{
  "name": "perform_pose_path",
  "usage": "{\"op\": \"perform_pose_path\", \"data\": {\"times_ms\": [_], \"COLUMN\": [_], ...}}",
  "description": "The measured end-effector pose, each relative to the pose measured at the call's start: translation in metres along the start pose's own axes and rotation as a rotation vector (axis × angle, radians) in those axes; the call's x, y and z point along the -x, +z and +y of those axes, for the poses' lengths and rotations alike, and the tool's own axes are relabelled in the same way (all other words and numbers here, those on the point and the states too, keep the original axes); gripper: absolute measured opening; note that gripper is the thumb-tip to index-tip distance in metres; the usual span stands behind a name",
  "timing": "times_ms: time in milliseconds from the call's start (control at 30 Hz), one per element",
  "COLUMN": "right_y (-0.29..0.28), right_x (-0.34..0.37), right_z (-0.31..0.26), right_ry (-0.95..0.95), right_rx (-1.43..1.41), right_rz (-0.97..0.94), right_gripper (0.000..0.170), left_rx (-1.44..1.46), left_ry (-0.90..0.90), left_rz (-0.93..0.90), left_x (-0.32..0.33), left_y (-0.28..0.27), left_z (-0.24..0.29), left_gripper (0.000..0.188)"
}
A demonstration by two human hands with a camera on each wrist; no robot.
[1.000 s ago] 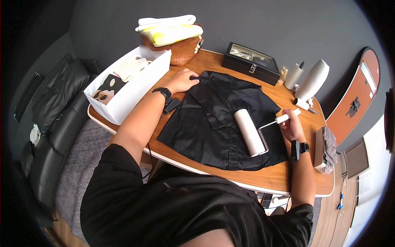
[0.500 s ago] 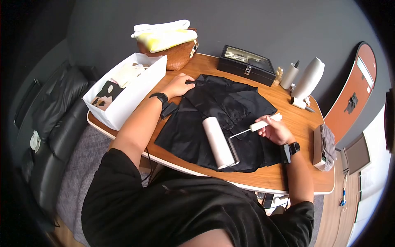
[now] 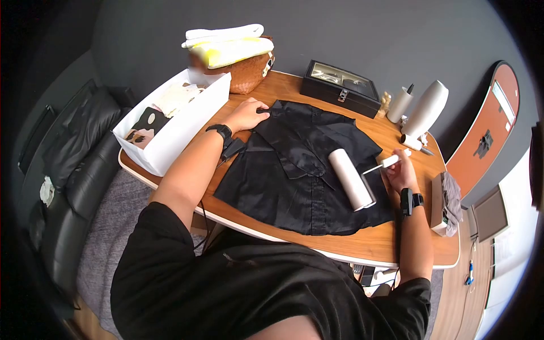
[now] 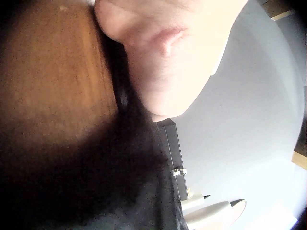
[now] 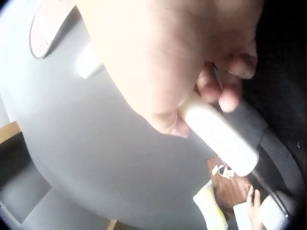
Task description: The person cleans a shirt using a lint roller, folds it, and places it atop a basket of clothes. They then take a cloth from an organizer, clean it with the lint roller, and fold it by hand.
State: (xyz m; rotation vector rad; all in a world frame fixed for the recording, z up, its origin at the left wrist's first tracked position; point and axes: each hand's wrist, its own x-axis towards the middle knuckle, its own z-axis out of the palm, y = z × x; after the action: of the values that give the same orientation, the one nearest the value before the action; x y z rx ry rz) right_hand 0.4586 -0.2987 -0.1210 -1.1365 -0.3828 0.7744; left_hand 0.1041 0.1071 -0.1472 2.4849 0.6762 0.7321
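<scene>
A black button-front garment (image 3: 272,187) lies spread over the wooden table, its sleeves folded across it. At its upper left corner, my left hand (image 3: 247,115) pinches the black cloth; the left wrist view shows this hand (image 4: 163,62) close over the dark fabric. My right hand (image 3: 401,171) holds the white handle (image 3: 391,161) of a lint roller, its fingers curled round the handle (image 5: 220,139) in the right wrist view. The wide white roller (image 3: 351,180) is over the garment's right part; whether it touches the cloth, I cannot tell.
A white box (image 3: 170,147) with folded cloths stands at the left. Behind are a brown woven basket (image 3: 249,75) under towels and a black glass-topped case (image 3: 340,89). A white bottle (image 3: 400,105), a grey-white appliance (image 3: 425,110) and a small box (image 3: 437,207) with grey cloth stand at the right.
The roller first swung left and toward the body, then back right and away, near where it was a second ago. My left hand keeps its place at the garment's corner.
</scene>
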Motion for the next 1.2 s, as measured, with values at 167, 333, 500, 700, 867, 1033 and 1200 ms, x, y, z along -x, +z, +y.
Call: {"op": "perform_pose_path", "data": {"times_ms": [167,333,500,700,867,1033,1200], "right_y": [-0.036,-0.013,0.04,0.092,0.091,0.045,0.003], "right_x": [-0.013,0.0,0.033,0.064,0.06,0.022,-0.006], "right_z": [-0.007,-0.007,0.005,0.029,0.026,0.016,0.003], "right_ry": [-0.122,-0.096,0.002,0.106,0.052,0.014,-0.157], "right_rx": [-0.063,-0.005,0.052,0.221,0.253,0.103,-0.001], "right_rz": [0.088,0.05,-0.276,-0.521,-0.416,-0.119,0.192], "right_gripper": [0.015,0.018,0.019,0.025,0.022,0.015,0.017], "left_rx": [-0.008,-0.009,-0.002,-0.005,-0.004,0.004,-0.012], "left_ry": [-0.002,0.01,0.01,0.0,-0.003,-0.014,0.008], "left_rz": [0.004,0.01,0.016,0.002,0.004,0.0,0.026], "left_x": [0.001,0.0,0.0,-0.001,0.0,0.002,-0.001], "left_y": [-0.001,0.001,0.002,0.001,0.001,0.0,0.003], "left_z": [0.002,-0.001,-0.002,-0.002,-0.001,0.002,-0.004], "left_gripper": [0.04,0.039,0.039,0.039,0.039,0.039,0.039]}}
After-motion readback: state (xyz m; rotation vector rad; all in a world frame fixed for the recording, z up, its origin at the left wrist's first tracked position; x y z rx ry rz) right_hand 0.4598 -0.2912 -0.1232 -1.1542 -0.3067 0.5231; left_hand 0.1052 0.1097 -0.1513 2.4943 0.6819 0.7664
